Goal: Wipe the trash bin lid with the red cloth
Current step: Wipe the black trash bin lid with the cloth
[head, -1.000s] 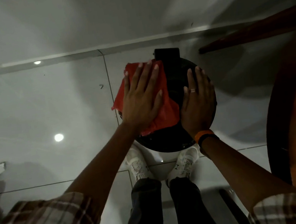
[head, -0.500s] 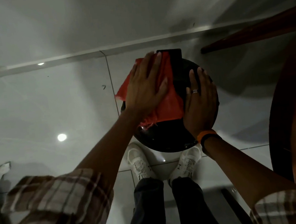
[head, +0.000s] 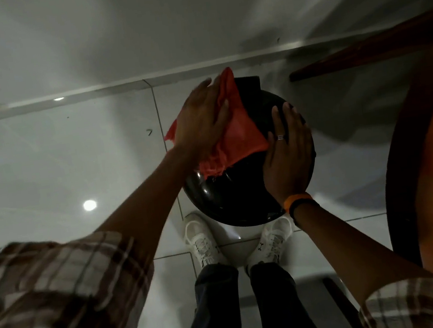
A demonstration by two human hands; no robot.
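While looking straight down between two plaid sleeves [head: 56,295], saw dark trousers [head: 215,310] and white shoes [head: 202,240] planted on the pale tiled floor [head: 45,172], toes tucked under the near edge of the bin. Found the trash bin lid [head: 241,196], round, glossy and black, shut on the bin just beyond the shoes. Kept the right hand [head: 285,154] flat on the lid's right side, fingers stretched out and close together, palm down, gripping nothing; wore an orange wristband [head: 296,200] at the wrist and a ring [head: 280,137] on one finger. Pressed the left hand [head: 201,121], blurred, palm down and fingers extended, onto the red cloth [head: 241,130], pinning it rather than clutching it. Spread the cloth over the far left part of the lid, one corner hanging off the left rim and another rising toward the hinge block [head: 249,85] at the far edge. Noticed a round brown table [head: 408,166] near the bin on the right, and a white skirting strip [head: 90,91] beyond, at the foot of the wall.
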